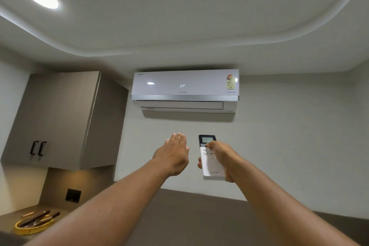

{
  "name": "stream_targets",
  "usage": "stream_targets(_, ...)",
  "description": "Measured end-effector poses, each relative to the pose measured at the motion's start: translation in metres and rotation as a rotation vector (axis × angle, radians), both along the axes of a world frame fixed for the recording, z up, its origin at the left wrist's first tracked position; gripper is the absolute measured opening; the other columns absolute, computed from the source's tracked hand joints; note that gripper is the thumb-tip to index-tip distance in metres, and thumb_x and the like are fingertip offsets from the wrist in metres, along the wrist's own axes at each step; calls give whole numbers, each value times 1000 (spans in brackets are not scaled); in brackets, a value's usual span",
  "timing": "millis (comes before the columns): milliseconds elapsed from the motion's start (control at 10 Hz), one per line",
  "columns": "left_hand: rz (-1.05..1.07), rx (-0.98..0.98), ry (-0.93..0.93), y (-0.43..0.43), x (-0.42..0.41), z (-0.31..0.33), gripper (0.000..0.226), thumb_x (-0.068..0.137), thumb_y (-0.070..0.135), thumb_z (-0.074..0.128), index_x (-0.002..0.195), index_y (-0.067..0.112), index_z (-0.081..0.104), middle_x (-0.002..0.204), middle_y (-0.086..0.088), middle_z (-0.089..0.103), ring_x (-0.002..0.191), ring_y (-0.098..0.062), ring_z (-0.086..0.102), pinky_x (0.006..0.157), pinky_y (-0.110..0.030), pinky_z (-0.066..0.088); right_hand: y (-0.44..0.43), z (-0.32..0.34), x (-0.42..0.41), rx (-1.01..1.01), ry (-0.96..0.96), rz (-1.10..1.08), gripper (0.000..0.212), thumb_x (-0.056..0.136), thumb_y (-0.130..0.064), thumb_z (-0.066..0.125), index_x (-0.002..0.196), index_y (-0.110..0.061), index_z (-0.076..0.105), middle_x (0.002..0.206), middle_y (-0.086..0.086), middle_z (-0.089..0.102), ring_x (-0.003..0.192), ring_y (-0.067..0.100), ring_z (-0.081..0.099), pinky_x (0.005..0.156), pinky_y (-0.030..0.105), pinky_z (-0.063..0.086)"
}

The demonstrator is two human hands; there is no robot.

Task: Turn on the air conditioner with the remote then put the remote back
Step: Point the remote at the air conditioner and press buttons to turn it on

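A white wall-mounted air conditioner point(184, 91) hangs high on the wall ahead, its front panel lit with "24°" and its lower flap slightly apart from the body. Below it, my right hand point(221, 159) holds a white remote point(210, 164) upright, pointed at the unit, with my thumb resting on the buttons under its small dark screen. My left hand point(173, 156) is raised beside the remote, flat, fingers extended and together, holding nothing and not touching the remote.
A grey wall cabinet point(60, 120) with two black handles hangs at the left. Under it, a counter holds a yellow tray point(33, 225) with several dark utensils, and a black socket plate point(73, 195) sits on the wall. Round ceiling lights glow above.
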State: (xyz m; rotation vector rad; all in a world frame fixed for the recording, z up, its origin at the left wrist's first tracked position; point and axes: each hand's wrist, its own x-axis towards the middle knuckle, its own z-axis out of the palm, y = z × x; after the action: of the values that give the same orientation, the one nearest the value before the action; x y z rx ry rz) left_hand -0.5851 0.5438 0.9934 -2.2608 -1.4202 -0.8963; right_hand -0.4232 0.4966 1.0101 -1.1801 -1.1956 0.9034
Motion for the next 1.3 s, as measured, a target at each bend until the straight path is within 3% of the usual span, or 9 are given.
stream_targets(300,11,-10,13,-8,20,-2,58,102,34,17,153,10,6,164,-7,4,150,-20,1,122,-38,8,-12,0,16,-28,-11,56,30,74,-17,44,99,-7,58,66,14,74,60,32,73,64,33,56)
stream_targets(700,27,10,22,-23,35,-2,57,102,34,18,153,10,7,164,-7,5,150,-20,2,121,-38,8,-26,-3,33,-27,3,97,25,77,-15,43,97,-7,56,62,15,74,59,31,74,64,34,57)
stream_targets(900,26,10,16,-28,44,-2,58,102,36,17,154,11,6,164,-6,5,150,-19,2,120,-37,7,-30,-1,38,-3,7,106,28,78,-16,46,103,-7,55,71,17,74,70,34,74,69,37,58)
stream_targets(1300,37,12,13,-40,46,3,58,102,35,17,153,10,5,164,-7,3,150,-20,2,121,-38,8,-40,3,37,28,16,103,22,81,-16,45,100,-8,54,72,18,74,64,32,73,62,34,57)
